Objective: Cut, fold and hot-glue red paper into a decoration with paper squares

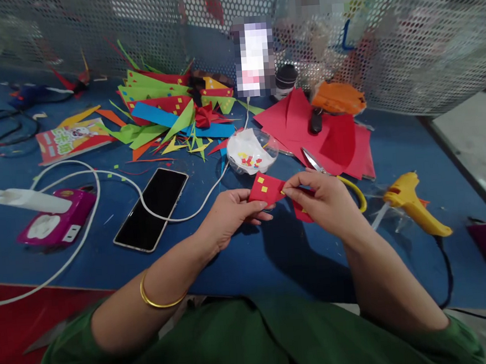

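Observation:
My left hand is closed on a piece of red paper, thumb on top and fingers beneath. Yellow squares dot the paper's left part. At its right edge my right hand pinches a small yellow paper square, with the fingertips touching the red paper. Another strip of red paper shows below my right hand, partly hidden by it. Just behind the hands stands a clear bowl holding white paper and red and yellow bits. Yellow-handled scissors lie partly behind my right hand.
A black-screened phone and white cable lie left, near a purple power strip. A yellow glue gun lies right. Behind are red sheets, green cut papers, a lit screen and a perforated metal panel.

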A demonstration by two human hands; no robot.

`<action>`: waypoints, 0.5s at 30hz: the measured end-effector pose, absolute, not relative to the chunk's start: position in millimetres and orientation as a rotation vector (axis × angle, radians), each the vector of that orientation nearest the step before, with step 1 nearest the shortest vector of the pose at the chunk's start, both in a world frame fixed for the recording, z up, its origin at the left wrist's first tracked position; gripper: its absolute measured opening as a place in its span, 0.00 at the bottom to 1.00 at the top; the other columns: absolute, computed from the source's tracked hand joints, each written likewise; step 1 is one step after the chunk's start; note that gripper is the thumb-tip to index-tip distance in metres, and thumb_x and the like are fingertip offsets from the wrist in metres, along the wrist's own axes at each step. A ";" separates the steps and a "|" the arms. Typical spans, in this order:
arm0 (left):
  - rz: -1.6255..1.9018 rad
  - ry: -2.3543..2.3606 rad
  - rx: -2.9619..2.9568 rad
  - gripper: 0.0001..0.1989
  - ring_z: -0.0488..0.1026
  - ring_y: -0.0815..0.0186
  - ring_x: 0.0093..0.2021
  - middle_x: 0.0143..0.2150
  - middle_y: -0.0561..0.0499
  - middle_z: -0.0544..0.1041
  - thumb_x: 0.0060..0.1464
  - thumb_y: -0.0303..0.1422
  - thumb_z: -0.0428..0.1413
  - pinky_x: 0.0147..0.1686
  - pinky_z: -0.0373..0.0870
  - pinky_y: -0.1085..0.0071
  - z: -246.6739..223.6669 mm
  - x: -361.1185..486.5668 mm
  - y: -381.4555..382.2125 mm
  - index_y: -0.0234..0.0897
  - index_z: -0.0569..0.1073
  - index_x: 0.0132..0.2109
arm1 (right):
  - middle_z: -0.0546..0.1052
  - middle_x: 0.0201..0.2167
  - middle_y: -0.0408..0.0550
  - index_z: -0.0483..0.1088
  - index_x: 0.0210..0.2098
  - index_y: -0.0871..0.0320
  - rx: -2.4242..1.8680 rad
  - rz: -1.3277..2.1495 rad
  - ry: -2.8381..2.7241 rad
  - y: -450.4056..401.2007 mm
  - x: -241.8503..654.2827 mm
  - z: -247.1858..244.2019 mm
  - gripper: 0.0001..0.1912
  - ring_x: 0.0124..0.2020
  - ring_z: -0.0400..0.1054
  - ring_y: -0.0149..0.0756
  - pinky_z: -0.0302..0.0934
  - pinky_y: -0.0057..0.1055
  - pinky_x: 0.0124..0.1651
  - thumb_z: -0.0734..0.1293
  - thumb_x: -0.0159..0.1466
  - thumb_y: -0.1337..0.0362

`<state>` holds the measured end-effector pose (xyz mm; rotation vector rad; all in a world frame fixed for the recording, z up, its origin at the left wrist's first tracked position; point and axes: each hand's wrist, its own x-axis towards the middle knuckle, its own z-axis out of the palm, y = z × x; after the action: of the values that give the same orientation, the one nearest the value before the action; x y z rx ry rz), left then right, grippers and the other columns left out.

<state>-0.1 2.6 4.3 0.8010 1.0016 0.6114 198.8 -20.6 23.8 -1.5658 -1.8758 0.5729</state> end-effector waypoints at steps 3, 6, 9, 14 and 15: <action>0.583 0.997 0.818 0.05 0.81 0.68 0.29 0.37 0.44 0.86 0.55 0.25 0.63 0.27 0.72 0.77 3.9 0.4 2.8 0.32 0.82 0.39 | 0.80 0.31 0.43 0.74 0.30 0.54 -1.527 0.479 -1.897 -23.2 197.9 18.5 0.08 0.35 0.74 0.38 0.63 0.51 0.56 0.66 0.66 0.63; 0.597 1.010 0.802 0.05 0.81 0.69 0.29 0.37 0.44 0.86 0.54 0.26 0.64 0.27 0.72 0.78 3.9 1.1 3.7 0.32 0.82 0.40 | 0.82 0.43 0.47 0.73 0.32 0.54 -1.445 0.314 -1.939 -25.5 194.3 15.9 0.08 0.51 0.75 0.44 0.58 0.55 0.63 0.65 0.67 0.66; 0.643 1.048 0.743 0.05 0.81 0.70 0.30 0.37 0.45 0.86 0.54 0.27 0.65 0.27 0.72 0.79 5.3 1.6 5.3 0.32 0.82 0.40 | 0.81 0.48 0.50 0.73 0.34 0.54 -1.405 0.146 -2.000 -27.8 188.8 15.1 0.08 0.59 0.71 0.47 0.55 0.56 0.66 0.64 0.69 0.67; 0.732 1.055 0.680 0.02 0.80 0.71 0.29 0.36 0.47 0.86 0.55 0.26 0.64 0.28 0.72 0.79 6.8 1.2 6.0 0.32 0.82 0.37 | 0.78 0.56 0.53 0.74 0.35 0.55 -1.407 -0.105 -2.037 -30.4 180.3 10.2 0.08 0.68 0.61 0.51 0.52 0.57 0.70 0.64 0.69 0.67; 0.734 1.052 0.677 0.02 0.80 0.71 0.29 0.36 0.47 0.85 0.55 0.26 0.64 0.28 0.71 0.78 6.7 1.3 5.7 0.32 0.82 0.37 | 0.77 0.57 0.54 0.74 0.36 0.56 -1.406 -0.146 -2.044 -30.7 178.9 8.6 0.08 0.69 0.60 0.52 0.51 0.57 0.70 0.64 0.69 0.67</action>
<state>1.3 5.7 6.7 0.6771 1.0520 0.7342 178.9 -30.7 8.6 -1.4062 -2.0442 -0.1465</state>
